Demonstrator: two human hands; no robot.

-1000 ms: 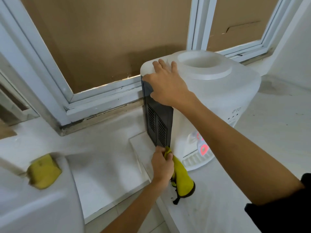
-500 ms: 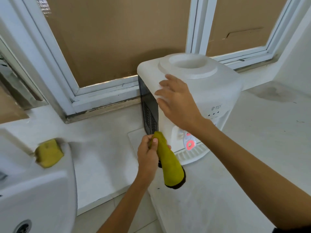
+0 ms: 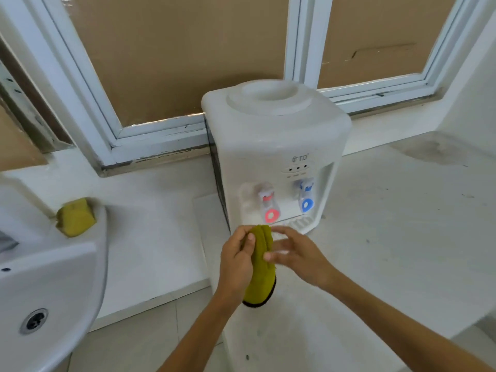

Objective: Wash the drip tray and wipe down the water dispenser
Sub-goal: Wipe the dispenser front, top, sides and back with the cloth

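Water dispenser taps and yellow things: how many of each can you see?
Dispenser taps: 2, red-handled tap and blue-handled tap
Yellow things: 2, yellow microfibre cloth held by the left hand, yellow sponge on the white sink
Total: 4

The water dispenser (image 3: 276, 146) is seen in smooth white plastic with a slight sheen. Directly before it, a yellow-green cloth (image 3: 261, 269) of matt, napped fabric is shown. Left of the dispenser, a glossy white basin (image 3: 53, 285) with a metal drain (image 3: 34, 320) is seen.
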